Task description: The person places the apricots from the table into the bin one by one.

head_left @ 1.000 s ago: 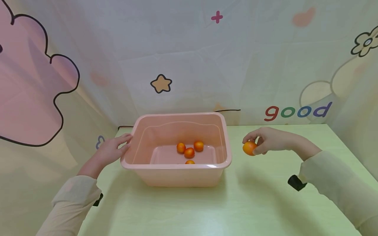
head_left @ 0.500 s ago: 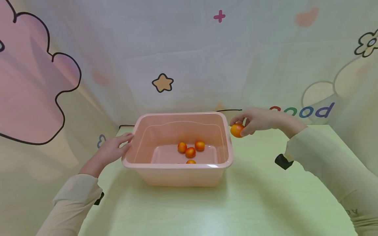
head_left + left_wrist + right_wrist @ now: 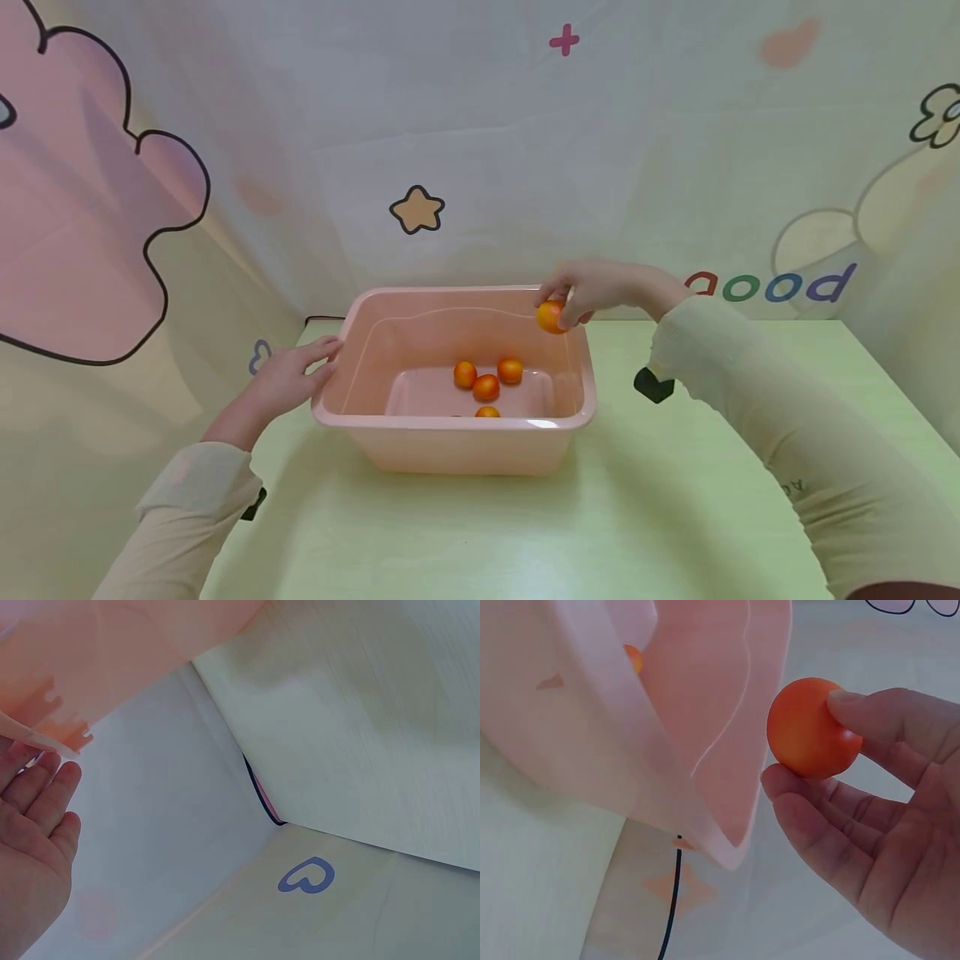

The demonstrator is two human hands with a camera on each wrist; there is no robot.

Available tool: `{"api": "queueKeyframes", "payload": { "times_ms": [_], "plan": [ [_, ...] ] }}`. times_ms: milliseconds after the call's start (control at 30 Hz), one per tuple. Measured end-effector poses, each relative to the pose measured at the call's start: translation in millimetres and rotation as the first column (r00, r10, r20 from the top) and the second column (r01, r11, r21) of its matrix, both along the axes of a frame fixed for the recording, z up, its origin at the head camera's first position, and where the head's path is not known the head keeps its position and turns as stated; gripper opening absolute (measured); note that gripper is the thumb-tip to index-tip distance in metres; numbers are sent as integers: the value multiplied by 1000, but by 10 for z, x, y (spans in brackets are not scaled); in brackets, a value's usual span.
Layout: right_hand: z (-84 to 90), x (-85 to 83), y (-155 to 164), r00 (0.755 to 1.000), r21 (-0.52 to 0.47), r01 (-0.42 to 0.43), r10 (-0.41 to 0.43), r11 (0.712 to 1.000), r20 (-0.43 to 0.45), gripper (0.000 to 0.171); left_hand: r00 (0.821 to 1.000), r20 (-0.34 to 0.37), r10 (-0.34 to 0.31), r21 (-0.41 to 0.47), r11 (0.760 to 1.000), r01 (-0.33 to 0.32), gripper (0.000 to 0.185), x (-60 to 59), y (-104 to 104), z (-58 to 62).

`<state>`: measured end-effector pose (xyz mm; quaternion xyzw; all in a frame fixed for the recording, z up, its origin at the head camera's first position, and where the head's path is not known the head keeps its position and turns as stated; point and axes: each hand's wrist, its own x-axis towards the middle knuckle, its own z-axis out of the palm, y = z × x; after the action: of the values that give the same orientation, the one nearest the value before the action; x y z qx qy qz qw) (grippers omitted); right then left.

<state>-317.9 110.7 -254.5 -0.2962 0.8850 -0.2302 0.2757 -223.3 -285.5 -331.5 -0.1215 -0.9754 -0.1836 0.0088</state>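
A pink plastic basin (image 3: 465,450) stands on the table. Several smooth, round, orange-red fruits (image 3: 486,387) lie on its floor, the nearest partly hidden by the front rim. Over the basin's right rear corner, my right hand (image 3: 600,287) pinches another orange-red fruit (image 3: 551,317) between thumb and fingers. The right wrist view shows this fruit (image 3: 810,727) held at the fingertips, beside the basin wall in that view. My left hand (image 3: 288,379) touches the basin's left rim; its fingers (image 3: 54,791) lie fairly straight under the lip in the left wrist view.
The pale green tabletop (image 3: 420,542) extends in front of and to the right of the basin. A printed cloth backdrop (image 3: 480,167) rises behind it and along both sides. Black devices (image 3: 654,385) are worn at the wrists.
My right hand has carried the fruit left and up, from right of the basin to above its right rear corner. My left hand keeps its place on the rim.
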Motion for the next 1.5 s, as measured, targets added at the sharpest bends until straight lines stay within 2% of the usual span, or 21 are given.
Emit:
{"api": "queueKeyframes", "payload": {
  "times_ms": [267, 533, 733, 1000, 1100, 1333, 1467, 1500],
  "plan": [
    [-78, -143, -257, 998, 50, 45, -47, 998, 41, 41, 1000, 24, 12, 1, 1000, -12, 46, 3, -6, 3],
    [-172, -249, -492, 992, 100, 116, -119, 988, 31, 38, 1000, -3, 12, 6, 1000, -12, 44, -8, -17, -9],
    [-284, -300, -641, 986, 80, 155, -160, 985, 55, 34, 1000, 7, 18, 18, 1000, -18, 45, -18, -30, -21],
    [-502, -372, -769, 976, 53, 184, -189, 981, 104, 40, 1000, 12, 22, 7, 1000, -22, 44, -18, -22, -19],
    [-575, -365, -783, 965, 56, 215, -221, 975, 139, 41, 999, 24, 28, 10, 1000, -28, 45, -14, -13, -18],
    [-702, -293, -797, 903, 27, 338, -332, 941, 272, 39, 999, 22, 30, 15, 999, -31, 45, -15, -20, -20],
    [-717, -190, -818, 884, 18, 364, -352, 931, 307, 36, 999, 23, 35, 17, 999, -35, 44, -14, -20, -16],
    [-700, -153, -825, 888, 25, 359, -349, 933, 298, 36, 999, 23, 34, 17, 999, -35, 45, -14, -19, -16]
  ]
}}
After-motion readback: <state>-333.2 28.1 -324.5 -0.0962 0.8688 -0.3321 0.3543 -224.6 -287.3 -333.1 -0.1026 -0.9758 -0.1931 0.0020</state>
